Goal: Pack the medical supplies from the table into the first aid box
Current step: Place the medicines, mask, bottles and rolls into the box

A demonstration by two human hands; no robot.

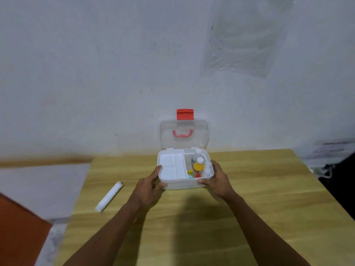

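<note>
Two long bare forearms (115, 227), a bare left hand (150, 186) and bare right hand (218, 181) at their ends

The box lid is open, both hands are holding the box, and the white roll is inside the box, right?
Not quite. The head view shows the white roll lying on the table, left of the box, not inside it. The lid is open, and the left hand and right hand do hold the box.

Translucent smooth plastic box (182, 184) on a matt wood-grain table (249, 208); wall (96, 73) rough.
</note>
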